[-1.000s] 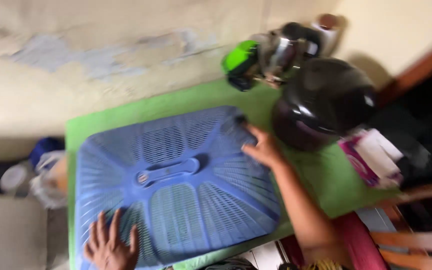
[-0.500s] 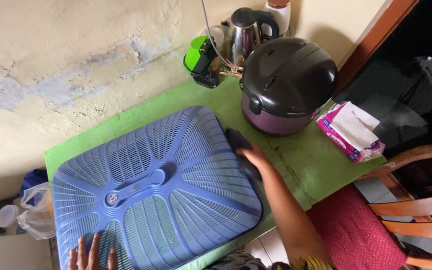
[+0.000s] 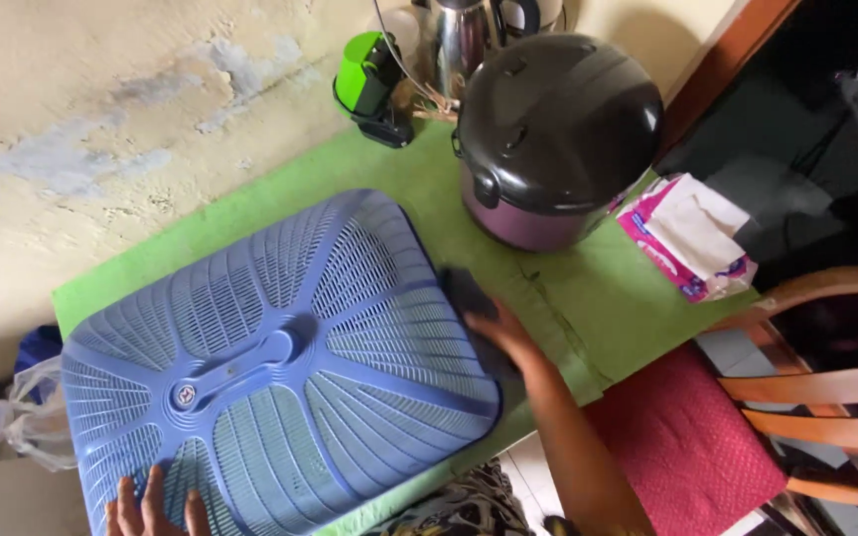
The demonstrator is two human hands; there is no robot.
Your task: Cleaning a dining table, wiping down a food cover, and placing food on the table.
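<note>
Fingers of the right hand (image 3: 503, 335) are closed over a dark cloth (image 3: 464, 298), pressing it against the right edge of a blue slatted food cover (image 3: 280, 362). Half a second ago the cloth sat slightly higher on that rim; it has since slid a little toward the near corner, which suggests a wiping stroke along the edge. The left hand (image 3: 151, 508) lies flat on the cover's near-left corner, fingers spread, steadying it as before. The cover lies dome-up on a green tabletop (image 3: 588, 288), filling most of its left half. Just beside the cloth, toward the far right corner, stands a dark rice cooker (image 3: 553, 134), crowding the wiping hand. A tissue pack (image 3: 687, 238) lies at the right edge. A kettle (image 3: 454, 40) and a green gadget (image 3: 364, 84) stand at the far edge. A wooden chair (image 3: 747, 437) stands alongside.
</note>
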